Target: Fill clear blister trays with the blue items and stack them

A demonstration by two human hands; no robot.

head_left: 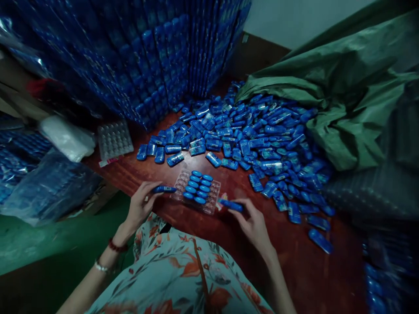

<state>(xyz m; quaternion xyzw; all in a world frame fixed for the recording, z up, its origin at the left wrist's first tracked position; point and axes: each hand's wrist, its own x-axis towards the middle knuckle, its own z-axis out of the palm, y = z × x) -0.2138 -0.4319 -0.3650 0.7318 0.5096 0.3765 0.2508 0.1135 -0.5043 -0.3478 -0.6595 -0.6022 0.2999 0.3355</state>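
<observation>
A clear plastic tray (213, 205) with moulded pockets lies at the table's near edge. Two middle columns of it hold several blue oval packs (193, 184), while the outer pockets on both sides show bare plastic. Just left of the tray, my left hand (142, 203) pinches a small blue wrapped pack (164, 189) between thumb and fingers. On the other side, my right hand (250, 218) grips another blue wrapped pack (231, 205), its end close to the tray's right edge. The print on the packs is too small to read.
A large heap of loose blue packs (229, 131) spreads over the red-brown table (294, 266). Behind it rise tall stacks of filled trays (157, 65). Green sheeting (353, 87) covers the right back. At left lie a second clear tray (115, 138) and a white plastic bag (70, 138).
</observation>
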